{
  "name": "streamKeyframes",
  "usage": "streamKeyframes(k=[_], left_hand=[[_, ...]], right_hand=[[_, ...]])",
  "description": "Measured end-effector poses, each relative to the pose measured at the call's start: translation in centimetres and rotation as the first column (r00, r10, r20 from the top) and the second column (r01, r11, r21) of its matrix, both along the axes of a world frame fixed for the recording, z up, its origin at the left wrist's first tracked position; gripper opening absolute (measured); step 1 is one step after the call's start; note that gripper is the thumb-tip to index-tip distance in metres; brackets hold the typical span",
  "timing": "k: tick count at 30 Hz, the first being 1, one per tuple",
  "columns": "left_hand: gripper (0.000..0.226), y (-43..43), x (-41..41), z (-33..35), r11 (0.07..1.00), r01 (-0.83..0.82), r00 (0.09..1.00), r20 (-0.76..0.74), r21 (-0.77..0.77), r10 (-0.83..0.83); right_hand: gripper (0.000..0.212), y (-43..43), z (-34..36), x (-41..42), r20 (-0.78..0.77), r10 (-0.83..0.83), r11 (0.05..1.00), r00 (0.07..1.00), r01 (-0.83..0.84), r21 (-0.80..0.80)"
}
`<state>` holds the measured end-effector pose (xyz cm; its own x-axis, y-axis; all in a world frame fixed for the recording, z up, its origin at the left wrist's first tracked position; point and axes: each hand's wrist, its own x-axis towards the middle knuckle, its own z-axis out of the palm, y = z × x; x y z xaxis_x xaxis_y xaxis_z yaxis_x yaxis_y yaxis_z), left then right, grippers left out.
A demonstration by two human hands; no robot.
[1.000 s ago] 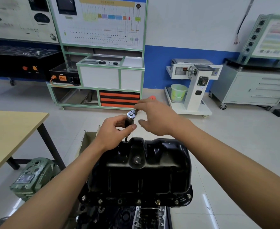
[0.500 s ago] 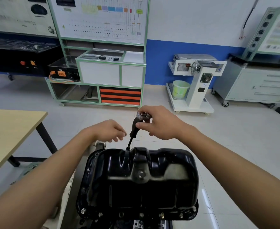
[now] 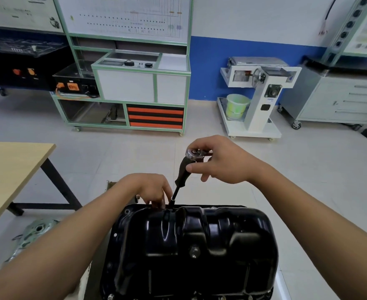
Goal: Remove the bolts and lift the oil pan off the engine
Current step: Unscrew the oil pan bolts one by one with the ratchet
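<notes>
So, oil pan: glossy black, low centre of view, sump side up.
Driver: tilted, tip at the pan's far flange.
Right hand: fingers wrapped round the chrome top of the Driver.
Left hand: fingertips down at the flange beside the shaft; any pinch cannot be told.
Table: wooden, far left.

A green-framed cabinet with orange-striped drawers stands against the far wall. To its right are a white wheeled stand holding a pale green bucket and a grey drawer unit. To its left and nearer the camera is a wooden table.
</notes>
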<state>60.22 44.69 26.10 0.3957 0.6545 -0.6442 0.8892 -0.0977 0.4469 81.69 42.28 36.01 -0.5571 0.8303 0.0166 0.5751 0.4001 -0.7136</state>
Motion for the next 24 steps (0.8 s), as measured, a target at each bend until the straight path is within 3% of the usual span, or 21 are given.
streamKeyframes(k=[7,12,19,22,24], left_hand=[[0.035,-0.1,0.1,-1.4,0.982,0.136,0.991,-0.004,0.132,-0.136],[0.026,-0.3,1.1,-1.5,0.935,0.269,0.961,-0.131,0.231,-0.245],[0.016,-0.6,1.6,-0.6,0.905,0.351,0.932,-0.178,0.242,-0.314],[0.015,-0.6,0.8,-0.3,0.889,0.348,0.937,-0.15,0.298,-0.316],[0.015,-0.6,-0.3,-0.3,0.896,0.255,0.964,-0.031,0.362,-0.262]], right_hand=[[0.013,1.0,-0.1,0.8,-0.076,-0.018,0.988,0.997,0.006,-0.157],[0.013,1.0,-0.2,1.1,-0.08,0.008,0.986,0.997,-0.021,-0.167],[0.017,0.4,0.3,1.3,-0.099,0.091,0.984,0.991,-0.105,-0.142],[0.017,0.4,0.9,1.4,-0.14,0.09,0.988,0.986,-0.106,-0.11],[0.016,0.6,1.6,1.5,-0.181,0.063,0.993,0.981,-0.079,-0.085]])
